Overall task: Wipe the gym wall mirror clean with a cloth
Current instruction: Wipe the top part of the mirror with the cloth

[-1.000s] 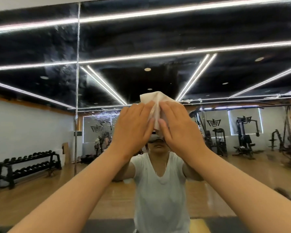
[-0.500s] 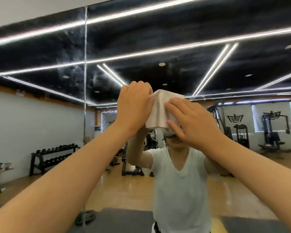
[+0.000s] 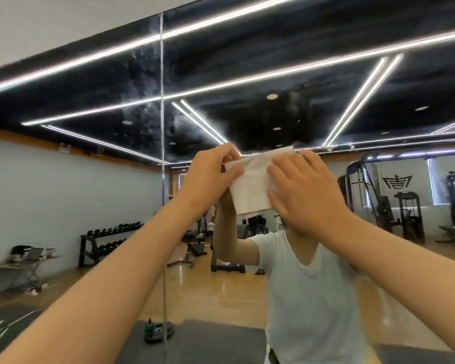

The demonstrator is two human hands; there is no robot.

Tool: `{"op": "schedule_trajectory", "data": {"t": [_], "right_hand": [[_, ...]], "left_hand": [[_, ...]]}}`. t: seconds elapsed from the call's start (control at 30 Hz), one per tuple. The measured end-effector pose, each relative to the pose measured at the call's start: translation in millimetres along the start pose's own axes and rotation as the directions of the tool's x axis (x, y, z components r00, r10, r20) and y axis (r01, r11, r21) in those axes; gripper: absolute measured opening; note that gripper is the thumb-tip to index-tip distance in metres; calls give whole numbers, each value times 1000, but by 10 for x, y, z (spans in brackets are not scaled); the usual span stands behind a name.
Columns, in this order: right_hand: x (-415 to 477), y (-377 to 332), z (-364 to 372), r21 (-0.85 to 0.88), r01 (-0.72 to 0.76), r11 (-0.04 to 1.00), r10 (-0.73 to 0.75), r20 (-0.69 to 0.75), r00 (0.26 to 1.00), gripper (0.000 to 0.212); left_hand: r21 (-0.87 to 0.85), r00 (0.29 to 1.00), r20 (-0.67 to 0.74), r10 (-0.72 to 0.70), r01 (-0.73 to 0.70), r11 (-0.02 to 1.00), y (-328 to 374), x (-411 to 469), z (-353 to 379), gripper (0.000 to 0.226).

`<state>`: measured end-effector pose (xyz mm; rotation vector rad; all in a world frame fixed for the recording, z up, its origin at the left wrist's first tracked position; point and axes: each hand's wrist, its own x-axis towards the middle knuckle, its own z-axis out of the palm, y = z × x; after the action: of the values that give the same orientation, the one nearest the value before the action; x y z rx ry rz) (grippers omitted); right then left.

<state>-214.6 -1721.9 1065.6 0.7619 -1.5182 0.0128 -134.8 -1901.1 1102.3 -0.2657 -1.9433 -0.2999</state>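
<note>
Thumb and curled fingers of the left hand (image 3: 210,179) pinch the upper left corner of the white cloth (image 3: 251,187). The right hand (image 3: 306,198) rests on the right side of the cloth, its fingers straight and a little spread. The cloth is held up in front of the wall mirror (image 3: 286,74) (whether it touches the glass I cannot tell), to the right of a vertical seam (image 3: 162,114). In the reflection, far left, stands a dumbbell rack (image 3: 108,243).
</note>
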Motion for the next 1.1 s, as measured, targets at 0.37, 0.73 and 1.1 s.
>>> {"op": "schedule_trajectory", "data": {"t": [0.37, 0.73, 1.1], "right_hand": [[524, -1232, 534, 111, -111, 988, 118, -56, 991, 61], [945, -1852, 831, 98, -216, 971, 226, -108, 968, 59], [894, -1898, 920, -4, -280, 960, 278, -100, 955, 61]], "left_hand": [[-167, 989, -137, 60, -83, 982, -956, -62, -451, 12], [71, 912, -309, 270, -261, 963, -1716, -140, -507, 22], [110, 853, -421, 309, -290, 951, -1835, -370, -194, 52]]}}
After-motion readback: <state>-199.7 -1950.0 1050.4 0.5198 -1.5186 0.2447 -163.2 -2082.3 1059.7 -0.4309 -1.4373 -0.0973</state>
